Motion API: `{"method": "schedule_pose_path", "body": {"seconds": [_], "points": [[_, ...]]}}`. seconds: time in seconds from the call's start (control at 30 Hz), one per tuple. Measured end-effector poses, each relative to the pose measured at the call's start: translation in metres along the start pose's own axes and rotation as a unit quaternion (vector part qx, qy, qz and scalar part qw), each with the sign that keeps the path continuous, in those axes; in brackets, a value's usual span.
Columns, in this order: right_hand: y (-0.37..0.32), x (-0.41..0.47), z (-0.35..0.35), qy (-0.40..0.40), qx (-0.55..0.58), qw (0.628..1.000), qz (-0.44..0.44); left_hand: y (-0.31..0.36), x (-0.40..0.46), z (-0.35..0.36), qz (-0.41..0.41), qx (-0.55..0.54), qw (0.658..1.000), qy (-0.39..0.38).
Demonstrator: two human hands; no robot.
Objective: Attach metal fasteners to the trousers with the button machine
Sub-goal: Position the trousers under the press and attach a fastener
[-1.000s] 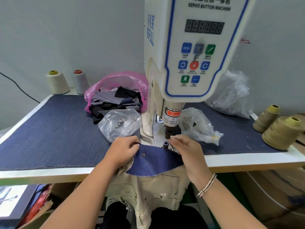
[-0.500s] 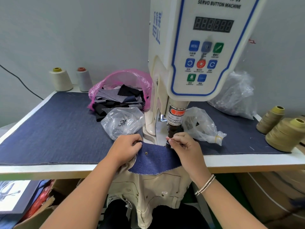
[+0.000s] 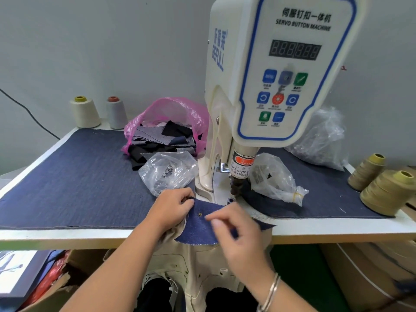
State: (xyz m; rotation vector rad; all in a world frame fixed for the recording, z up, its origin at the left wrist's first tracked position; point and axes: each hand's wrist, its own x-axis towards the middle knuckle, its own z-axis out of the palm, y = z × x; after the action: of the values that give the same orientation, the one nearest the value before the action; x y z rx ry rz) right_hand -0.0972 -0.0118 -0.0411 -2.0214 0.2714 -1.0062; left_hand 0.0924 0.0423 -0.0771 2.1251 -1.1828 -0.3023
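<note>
wide open denim-covered tabletop point(image 3: 67, 176) stretches away left of the button machine point(image 3: 270, 86), nothing on it. close in on that side, a clear bag point(image 3: 168, 172) and a pink bag of scraps point(image 3: 166, 127) crowd the machine's base. right of the machine another clear bag point(image 3: 274, 179) sits tight, with thread cones point(image 3: 382, 192) well beyond. under the machine's head, a narrow gap above the lower die point(image 3: 231, 200).

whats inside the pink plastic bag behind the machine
The pink bag holds a pile of grey, black and dark blue fabric scraps. Whatever lies beneath the top pieces is covered.
</note>
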Motion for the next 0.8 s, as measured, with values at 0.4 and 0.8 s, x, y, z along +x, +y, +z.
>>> {"method": "schedule_pose_path", "body": {"seconds": [0.4, 0.8], "points": [[0.020, 0.187, 0.132, -0.121, -0.153, 0.968, 0.157, -0.002, -0.003, 0.003, -0.002, -0.050, 0.998, 0.025], [0.080, 0.243, 0.164, -0.206, -0.493, 0.845, 0.028, 0.000, -0.005, -0.003, 0.032, -0.073, 0.997, 0.020]]}}
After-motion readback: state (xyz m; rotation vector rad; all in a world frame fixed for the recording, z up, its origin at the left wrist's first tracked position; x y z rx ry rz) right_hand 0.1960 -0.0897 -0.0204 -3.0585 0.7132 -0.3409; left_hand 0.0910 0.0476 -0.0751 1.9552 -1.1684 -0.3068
